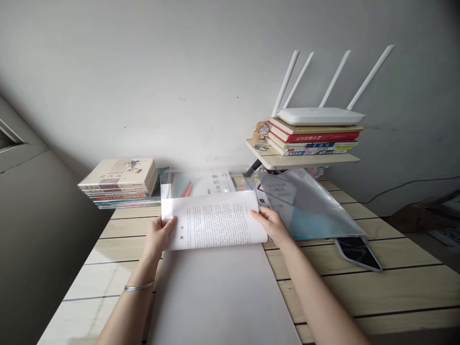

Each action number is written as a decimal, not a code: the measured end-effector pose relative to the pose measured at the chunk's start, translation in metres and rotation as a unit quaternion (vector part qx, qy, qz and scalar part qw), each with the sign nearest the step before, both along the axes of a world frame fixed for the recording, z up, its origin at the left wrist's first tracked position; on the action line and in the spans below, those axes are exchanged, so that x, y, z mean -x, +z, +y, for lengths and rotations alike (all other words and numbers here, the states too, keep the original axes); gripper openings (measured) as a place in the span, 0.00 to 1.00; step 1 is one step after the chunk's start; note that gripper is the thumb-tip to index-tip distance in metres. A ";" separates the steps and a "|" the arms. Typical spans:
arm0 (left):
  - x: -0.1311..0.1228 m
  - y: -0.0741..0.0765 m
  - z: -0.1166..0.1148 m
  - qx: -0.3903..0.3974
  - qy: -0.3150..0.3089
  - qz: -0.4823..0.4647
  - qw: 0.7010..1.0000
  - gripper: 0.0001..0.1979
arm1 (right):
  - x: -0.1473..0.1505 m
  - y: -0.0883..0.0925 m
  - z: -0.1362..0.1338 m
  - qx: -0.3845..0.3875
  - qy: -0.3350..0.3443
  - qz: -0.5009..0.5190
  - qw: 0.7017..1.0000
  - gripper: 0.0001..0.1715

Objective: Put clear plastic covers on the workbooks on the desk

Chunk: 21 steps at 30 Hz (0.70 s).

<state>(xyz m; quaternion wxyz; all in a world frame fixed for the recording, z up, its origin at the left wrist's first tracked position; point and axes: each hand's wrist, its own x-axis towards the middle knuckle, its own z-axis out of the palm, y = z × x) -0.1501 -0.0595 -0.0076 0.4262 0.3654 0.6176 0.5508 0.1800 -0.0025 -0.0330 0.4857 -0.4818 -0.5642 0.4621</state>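
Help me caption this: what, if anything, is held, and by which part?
Printed paper, by its opposite side edges: the left hand grips its left edge, the right hand its right.

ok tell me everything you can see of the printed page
The page looks like white paper, slightly curved, with lines of small dark print and larger characters toward its left side; most print is too small to read. The left hand holds its left edge, the right hand its right, both thumbs on the printed face. A larger pale sheet extends from below its near edge.
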 end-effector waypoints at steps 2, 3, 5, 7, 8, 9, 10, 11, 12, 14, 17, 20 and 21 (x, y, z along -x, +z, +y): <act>0.000 0.000 0.001 -0.002 0.010 -0.002 1.000 0.25 | 0.001 0.000 0.000 -0.011 -0.004 -0.008 1.000 0.25; 0.001 0.001 0.000 0.000 0.012 -0.007 1.000 0.25 | 0.002 -0.001 0.000 -0.031 -0.028 -0.026 0.999 0.26; 0.004 0.003 -0.002 0.007 -0.009 -0.025 1.000 0.26 | 0.004 -0.003 0.000 -0.074 -0.090 -0.068 0.991 0.27; 0.007 0.007 -0.005 0.010 -0.053 -0.048 0.997 0.27 | 0.007 -0.005 0.000 -0.100 -0.140 -0.098 0.980 0.28; 0.007 0.008 -0.006 0.011 -0.069 -0.058 0.996 0.27 | 0.008 -0.005 0.000 -0.105 -0.153 -0.102 0.977 0.28; 0.007 0.009 -0.007 0.013 -0.076 -0.065 0.995 0.28 | 0.008 -0.005 -0.001 -0.105 -0.156 -0.098 0.977 0.28; 0.006 0.010 -0.007 0.013 -0.073 -0.067 0.995 0.28 | 0.008 -0.004 -0.002 -0.101 -0.149 -0.086 0.980 0.28; 0.004 0.009 -0.007 0.009 -0.061 -0.062 0.996 0.28 | 0.007 -0.004 -0.002 -0.091 -0.133 -0.069 0.985 0.27; 0.002 0.008 -0.007 0.003 -0.044 -0.053 0.998 0.27 | 0.006 -0.002 -0.003 -0.077 -0.109 -0.051 0.990 0.27; -0.002 0.005 -0.005 -0.008 -0.014 -0.032 0.999 0.27 | 0.004 0.000 -0.003 -0.047 -0.059 -0.020 0.997 0.26; -0.008 0.001 -0.003 -0.020 0.016 -0.010 1.000 0.27 | 0.002 0.000 -0.003 -0.028 -0.034 0.004 0.999 0.27; -0.009 0.001 -0.004 -0.028 0.019 -0.020 0.999 0.27 | 0.002 -0.001 -0.003 -0.035 -0.045 0.020 0.998 0.28; -0.009 0.002 -0.005 -0.031 0.016 -0.029 0.999 0.27 | 0.003 -0.001 -0.002 -0.038 -0.045 0.026 0.998 0.28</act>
